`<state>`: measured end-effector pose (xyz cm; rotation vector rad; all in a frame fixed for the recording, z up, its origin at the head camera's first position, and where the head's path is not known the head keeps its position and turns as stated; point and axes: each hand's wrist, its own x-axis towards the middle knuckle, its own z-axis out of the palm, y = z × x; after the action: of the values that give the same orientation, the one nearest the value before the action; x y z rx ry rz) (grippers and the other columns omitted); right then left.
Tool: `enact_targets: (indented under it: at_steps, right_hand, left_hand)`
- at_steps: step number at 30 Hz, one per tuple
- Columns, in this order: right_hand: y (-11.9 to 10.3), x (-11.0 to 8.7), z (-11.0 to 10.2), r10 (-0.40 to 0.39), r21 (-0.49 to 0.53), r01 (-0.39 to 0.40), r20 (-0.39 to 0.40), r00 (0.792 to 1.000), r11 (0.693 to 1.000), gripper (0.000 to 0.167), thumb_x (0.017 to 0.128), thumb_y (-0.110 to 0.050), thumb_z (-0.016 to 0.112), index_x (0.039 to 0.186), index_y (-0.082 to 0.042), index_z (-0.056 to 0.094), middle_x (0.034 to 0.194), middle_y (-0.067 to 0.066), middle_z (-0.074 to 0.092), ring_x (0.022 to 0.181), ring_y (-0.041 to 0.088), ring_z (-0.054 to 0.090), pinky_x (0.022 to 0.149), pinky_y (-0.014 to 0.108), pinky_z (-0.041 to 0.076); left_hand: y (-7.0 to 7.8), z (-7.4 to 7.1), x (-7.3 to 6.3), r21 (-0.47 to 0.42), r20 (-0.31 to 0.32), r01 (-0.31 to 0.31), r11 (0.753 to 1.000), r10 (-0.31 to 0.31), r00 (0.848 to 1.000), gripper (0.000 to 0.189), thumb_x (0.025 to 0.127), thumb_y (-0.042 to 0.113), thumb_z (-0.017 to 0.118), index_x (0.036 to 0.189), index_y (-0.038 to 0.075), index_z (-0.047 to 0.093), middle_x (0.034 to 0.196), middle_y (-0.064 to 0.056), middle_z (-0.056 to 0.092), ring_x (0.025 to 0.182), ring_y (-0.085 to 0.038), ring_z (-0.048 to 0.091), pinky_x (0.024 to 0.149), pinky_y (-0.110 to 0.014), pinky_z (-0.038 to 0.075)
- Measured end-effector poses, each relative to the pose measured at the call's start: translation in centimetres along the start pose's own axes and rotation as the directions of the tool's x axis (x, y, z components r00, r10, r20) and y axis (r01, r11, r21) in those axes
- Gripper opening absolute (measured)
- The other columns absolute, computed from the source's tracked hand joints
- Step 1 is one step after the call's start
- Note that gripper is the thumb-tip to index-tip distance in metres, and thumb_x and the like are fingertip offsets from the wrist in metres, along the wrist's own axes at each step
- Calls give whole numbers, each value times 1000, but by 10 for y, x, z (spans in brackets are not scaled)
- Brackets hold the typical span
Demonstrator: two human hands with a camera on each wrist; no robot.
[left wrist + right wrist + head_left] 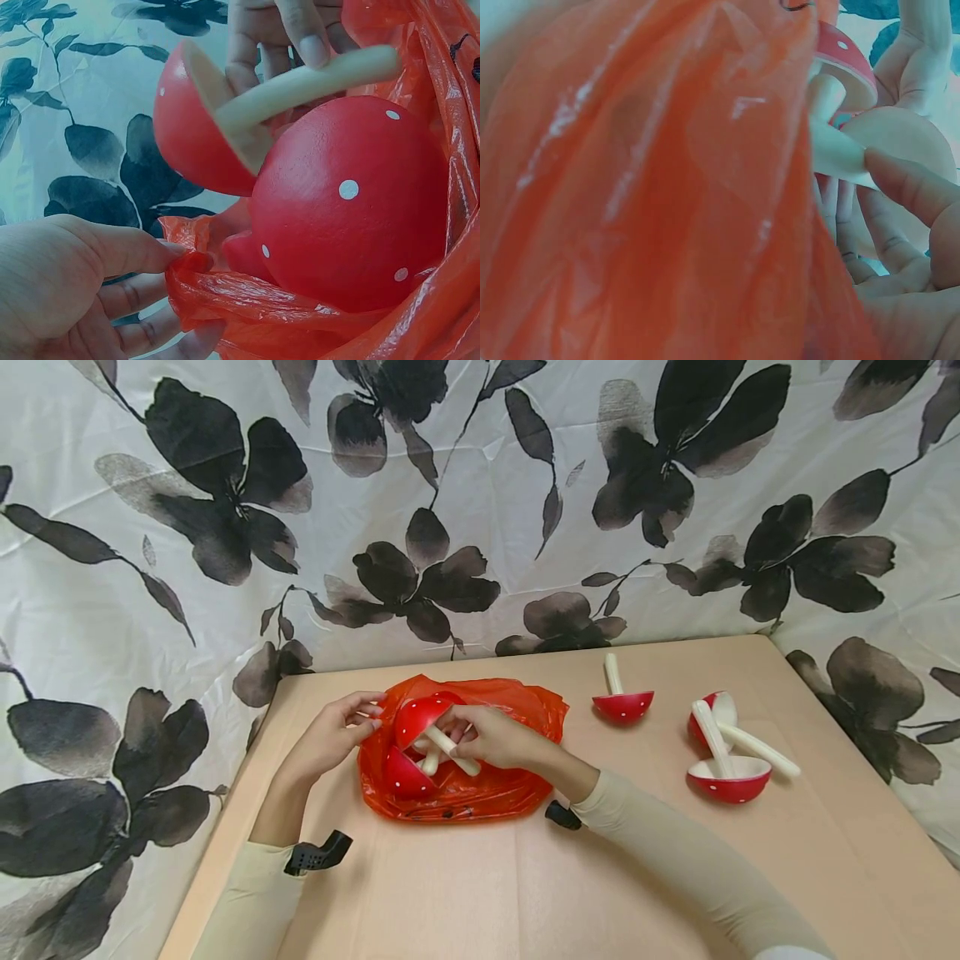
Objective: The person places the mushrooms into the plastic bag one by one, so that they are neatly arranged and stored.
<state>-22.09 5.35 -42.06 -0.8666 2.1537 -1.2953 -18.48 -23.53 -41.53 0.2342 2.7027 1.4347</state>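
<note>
An orange-red plastic bag (487,797) lies on the table with its mouth toward the left. My right hand (498,739) holds a toy mushroom (414,720) by its pale stem, the white-dotted red cap tilted to the left at the bag's mouth. In the left wrist view, the thumb lies on that stem. Another red-capped mushroom (407,777) sits below it, partly inside the bag, and its cap (349,225) looks large in the left wrist view. My left hand (330,735) pinches the bag's edge between thumb and fingers. The bag hides whatever lies deeper inside.
On the right of the wooden table (450,893), one mushroom (622,706) rests cap down with its stem up. Farther right, a cap-down mushroom (729,787) touches another mushroom (761,750) lying on its side. A floral cloth (525,502) hangs behind the table.
</note>
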Motion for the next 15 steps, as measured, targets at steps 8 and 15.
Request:
enact_targets:
  at_steps: [8,15]
  right_hand:
    - [3,3,1,41,-79,-45,-49,998,996,29,93,-3,71,120,-8,64,106,3,65,98,21,61,81,29,57]
    - [6,2,-1,96,-103,-108,-117,988,989,25,90,0,72,113,-6,63,100,6,66,91,25,61,67,27,55]
  left_hand:
    - [-1,-1,0,5,-4,-4,1000,4,1000,41,99,2,58,140,4,56,119,-20,64,101,-34,64,77,-28,59]
    - [-1,-2,-1,-3,-8,13,1000,-13,1000,41,99,1,58,140,6,56,119,-20,64,101,-35,64,76,-28,59]
